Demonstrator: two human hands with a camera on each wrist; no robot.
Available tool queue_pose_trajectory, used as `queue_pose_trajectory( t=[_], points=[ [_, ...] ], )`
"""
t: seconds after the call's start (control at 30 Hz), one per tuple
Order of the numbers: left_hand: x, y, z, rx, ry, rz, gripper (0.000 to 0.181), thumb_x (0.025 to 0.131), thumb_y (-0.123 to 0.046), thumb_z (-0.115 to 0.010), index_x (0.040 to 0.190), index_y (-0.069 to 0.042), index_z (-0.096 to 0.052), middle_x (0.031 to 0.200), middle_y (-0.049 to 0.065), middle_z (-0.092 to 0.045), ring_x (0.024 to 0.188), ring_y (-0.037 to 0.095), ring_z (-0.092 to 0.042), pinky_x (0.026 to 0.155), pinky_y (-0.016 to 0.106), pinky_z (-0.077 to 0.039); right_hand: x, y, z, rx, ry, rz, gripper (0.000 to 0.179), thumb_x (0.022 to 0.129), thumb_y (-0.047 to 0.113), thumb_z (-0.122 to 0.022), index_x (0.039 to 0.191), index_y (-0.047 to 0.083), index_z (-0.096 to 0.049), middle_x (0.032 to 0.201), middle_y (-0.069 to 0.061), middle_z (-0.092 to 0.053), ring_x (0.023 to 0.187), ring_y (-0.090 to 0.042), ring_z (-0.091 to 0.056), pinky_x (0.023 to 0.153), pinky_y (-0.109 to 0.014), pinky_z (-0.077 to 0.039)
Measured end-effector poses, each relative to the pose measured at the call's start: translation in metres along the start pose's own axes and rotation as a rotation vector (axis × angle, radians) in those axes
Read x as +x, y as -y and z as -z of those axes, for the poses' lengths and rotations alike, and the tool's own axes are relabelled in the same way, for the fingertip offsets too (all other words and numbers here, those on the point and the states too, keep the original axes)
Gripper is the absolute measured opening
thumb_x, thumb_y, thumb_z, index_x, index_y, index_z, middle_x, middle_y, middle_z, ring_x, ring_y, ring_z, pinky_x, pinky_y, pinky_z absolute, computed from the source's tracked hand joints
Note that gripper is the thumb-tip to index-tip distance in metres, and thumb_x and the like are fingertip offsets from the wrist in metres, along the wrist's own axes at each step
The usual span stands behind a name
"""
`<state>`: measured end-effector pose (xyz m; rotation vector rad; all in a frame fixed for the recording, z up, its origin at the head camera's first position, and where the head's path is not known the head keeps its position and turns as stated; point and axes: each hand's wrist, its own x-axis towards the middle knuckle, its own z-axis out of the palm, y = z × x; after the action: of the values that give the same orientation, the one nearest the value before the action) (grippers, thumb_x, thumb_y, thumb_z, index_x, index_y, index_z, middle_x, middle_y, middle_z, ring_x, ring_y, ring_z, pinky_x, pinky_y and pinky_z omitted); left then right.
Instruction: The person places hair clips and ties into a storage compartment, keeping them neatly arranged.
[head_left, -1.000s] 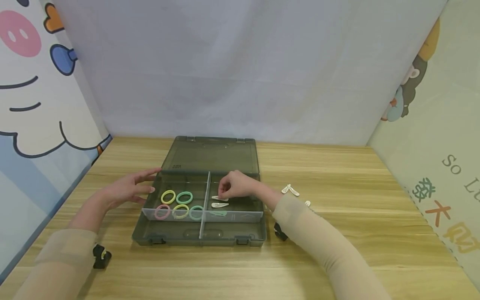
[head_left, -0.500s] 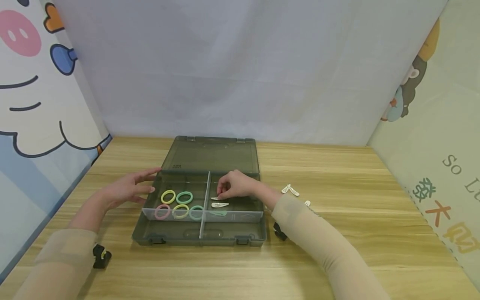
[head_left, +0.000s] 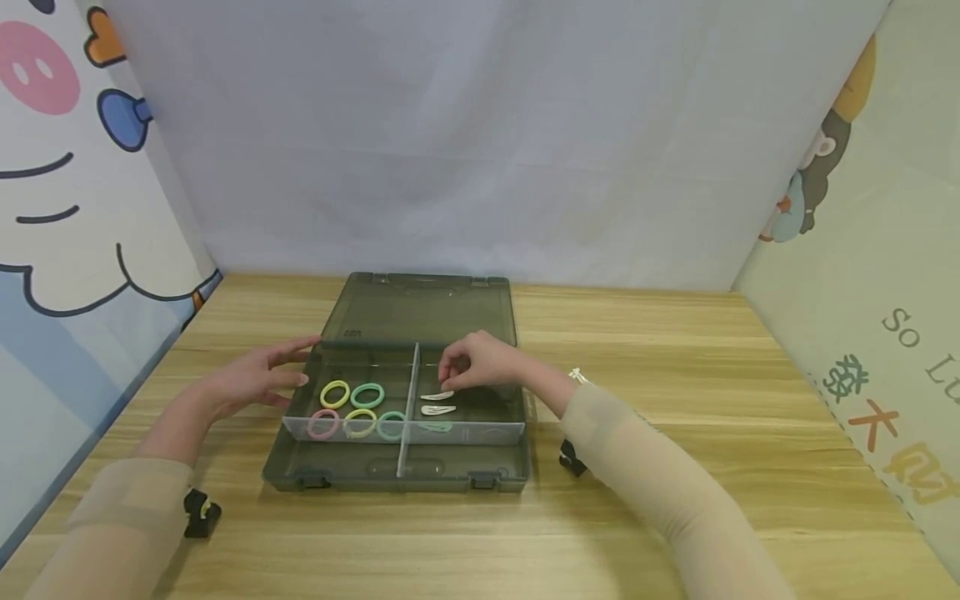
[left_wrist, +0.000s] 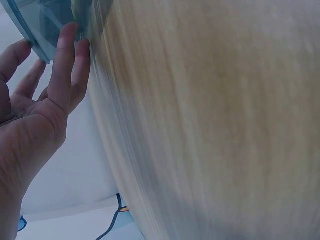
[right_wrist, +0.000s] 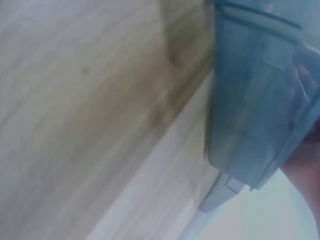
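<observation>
A dark translucent compartment box (head_left: 292, 471) lies with its lid (head_left: 427, 304) folded back. My left hand (head_left: 251, 379) rests relaxed fingers at its left side; in the left wrist view those fingertips (left_wrist: 67, 31) are right at the box corner. My right hand (head_left: 483, 360) is over the back right compartment, thumb and fingertips loosely bent just above a white hair clip (head_left: 433, 397) lying angled. Below that clip lie another white hair clip (head_left: 438, 410) and a green one (head_left: 435, 427). Through the box wall, the right wrist view shows part of the right hand (right_wrist: 302, 75).
Several coloured hair ties, among them a yellow one (head_left: 334, 394) and a pink one (head_left: 324, 425), lie in the back left compartment. Clear dividers (head_left: 465, 432) split the box. White clips (head_left: 577, 377) lie on the table right of it, partly behind the forearm. Black objects (head_left: 201, 512) flank the box.
The right hand and forearm have moved slightly right and up, uncovering the upper white hair clip, which now slants upward to the right. The left hand has stayed put.
</observation>
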<state>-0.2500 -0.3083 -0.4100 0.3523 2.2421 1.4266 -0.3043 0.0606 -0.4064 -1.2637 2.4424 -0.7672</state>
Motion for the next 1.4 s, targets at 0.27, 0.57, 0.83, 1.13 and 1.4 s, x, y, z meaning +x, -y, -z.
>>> queue_pose_trajectory(
  t=[0.27, 0.57, 0.83, 1.13, 1.4],
  points=[
    [0.002, 0.001, 0.001, -0.012, 0.004, 0.008, 0.072, 0.096, -0.016, -0.054, 0.153, -0.016, -0.009, 0.154, 0.027, -0.007, 0.124, 0.045, -0.043, 0.090, 0.049, -0.051, -0.010, 0.005, 0.012, 0.029, -0.027, 0.024, 0.009, 0.085, 0.020, -0.072, 0.091, 0.015, -0.069, 0.079, 0.006, -0.066, 0.074, -0.004, -0.060, 0.070, -0.019, -0.050],
    [0.003, 0.004, 0.000, -0.001, -0.005, 0.015, 0.070, 0.097, -0.016, -0.052, 0.153, -0.017, -0.011, 0.154, 0.027, -0.008, 0.124, 0.043, -0.043, 0.090, 0.048, -0.051, -0.028, 0.013, 0.030, 0.043, -0.054, 0.034, 0.014, 0.086, 0.021, -0.071, 0.095, 0.011, -0.070, 0.082, 0.005, -0.065, 0.077, -0.009, -0.060, 0.076, -0.026, -0.052],
    [0.005, 0.007, 0.001, 0.010, -0.013, 0.017, 0.070, 0.097, -0.017, -0.053, 0.153, -0.018, -0.012, 0.154, 0.027, -0.009, 0.122, 0.042, -0.046, 0.090, 0.049, -0.051, -0.046, 0.012, 0.046, 0.058, -0.082, 0.035, 0.011, 0.086, 0.020, -0.070, 0.094, 0.011, -0.069, 0.085, 0.004, -0.066, 0.076, -0.011, -0.059, 0.069, -0.032, -0.051],
    [0.005, 0.004, -0.001, 0.002, -0.007, 0.012, 0.069, 0.097, -0.015, -0.052, 0.153, -0.018, -0.011, 0.154, 0.027, -0.009, 0.121, 0.042, -0.047, 0.091, 0.049, -0.050, -0.069, 0.011, 0.061, 0.029, -0.128, 0.012, 0.010, 0.085, 0.022, -0.072, 0.093, 0.016, -0.069, 0.088, 0.005, -0.065, 0.072, -0.012, -0.055, 0.063, -0.025, -0.046],
    [0.004, 0.005, 0.000, 0.008, -0.006, 0.004, 0.070, 0.097, -0.015, -0.052, 0.153, -0.017, -0.010, 0.154, 0.027, -0.009, 0.123, 0.044, -0.044, 0.090, 0.049, -0.050, -0.092, 0.008, 0.070, 0.014, -0.174, 0.007, 0.008, 0.084, 0.021, -0.072, 0.090, 0.015, -0.070, 0.089, 0.006, -0.065, 0.076, -0.015, -0.051, 0.060, -0.026, -0.040]
  ],
)
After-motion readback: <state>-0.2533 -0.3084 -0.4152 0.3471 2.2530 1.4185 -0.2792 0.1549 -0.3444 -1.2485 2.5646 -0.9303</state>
